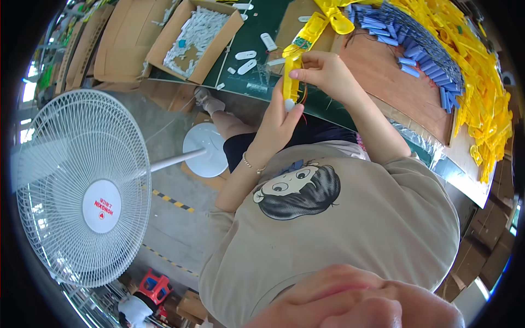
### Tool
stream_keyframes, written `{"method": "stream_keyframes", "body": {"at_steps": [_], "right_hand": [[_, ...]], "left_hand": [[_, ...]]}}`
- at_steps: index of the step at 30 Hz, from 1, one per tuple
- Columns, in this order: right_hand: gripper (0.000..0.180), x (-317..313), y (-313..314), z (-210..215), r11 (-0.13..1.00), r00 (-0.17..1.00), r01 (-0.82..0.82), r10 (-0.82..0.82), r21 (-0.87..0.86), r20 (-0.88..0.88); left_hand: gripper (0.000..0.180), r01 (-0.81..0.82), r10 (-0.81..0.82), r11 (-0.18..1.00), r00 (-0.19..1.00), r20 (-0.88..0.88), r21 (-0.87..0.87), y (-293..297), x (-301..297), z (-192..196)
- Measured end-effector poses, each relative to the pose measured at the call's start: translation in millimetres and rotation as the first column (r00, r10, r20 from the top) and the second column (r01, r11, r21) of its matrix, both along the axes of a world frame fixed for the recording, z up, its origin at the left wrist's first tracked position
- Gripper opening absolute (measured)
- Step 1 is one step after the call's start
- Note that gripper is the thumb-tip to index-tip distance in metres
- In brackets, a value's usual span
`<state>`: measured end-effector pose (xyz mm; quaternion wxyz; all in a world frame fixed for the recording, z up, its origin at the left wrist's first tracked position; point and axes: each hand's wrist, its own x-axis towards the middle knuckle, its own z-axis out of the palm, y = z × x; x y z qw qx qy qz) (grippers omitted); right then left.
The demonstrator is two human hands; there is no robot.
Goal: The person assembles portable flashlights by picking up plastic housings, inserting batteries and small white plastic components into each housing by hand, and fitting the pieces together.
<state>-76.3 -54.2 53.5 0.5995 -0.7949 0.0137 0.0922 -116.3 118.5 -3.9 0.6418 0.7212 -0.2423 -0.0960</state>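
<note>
A long yellow plastic shell [290,90] is at the top middle of the picture. The left hand [280,117] grips its lower end, fingers wrapped around it. The right hand [326,76] has its thumb on it higher up, but I cannot tell if the fingers pinch it. Blue batteries [408,70] lie at the upper right.

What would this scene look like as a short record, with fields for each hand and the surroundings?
Left hand: holds the near end of a yellow casing
Right hand: fingers at the casing's far part
Bench, left: open cardboard box of small white parts
Bench, right: blue cylinders, heaped yellow parts
Floor, left: white standing fan
</note>
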Motion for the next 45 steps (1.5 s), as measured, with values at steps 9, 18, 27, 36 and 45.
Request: {"method": "stream_keyframes", "body": {"at_steps": [9, 18, 27, 36, 45], "right_hand": [[0.05, -4.7, -1.7, 8.4, 0.912, 0.949, -0.267, 0.305, 0.311, -0.08], [0.05, -19.5, 15.2, 8.1, 0.656, 0.823, -0.278, 0.539, 0.701, -0.178], [0.04, -10.0, 27.7, 7.4, 0.985, 0.991, 0.038, -0.058, 0.171, 0.116], [0.014, -34.2, 44.2, 14.0, 0.961, 0.978, -0.148, 0.178, -0.233, 0.112], [0.018, -48.2, 44.9, 1.8, 0.944, 0.966, -0.146, 0.2, -0.295, 0.164]], "left_hand": [[0.028, -0.351, 0.27, 0.934, 0.812, 0.518, 0.064, 29.5, 19.4, 31.7], [0.094, 0.01, -0.547, 0.648, 0.702, -0.456, -0.762, 29.5, 9.2, 18.8], [0.05, -0.111, 0.077, 0.983, 0.972, -0.221, -0.144, 23.5, -6.3, 14.4], [0.035, -0.368, 0.36, 0.924, 0.929, -0.09, -0.102, 18.3, -2.7, 14.3], [0.037, -0.272, 0.234, 0.95, 0.945, -0.228, -0.155, 15.4, -0.7, 11.4]]}}
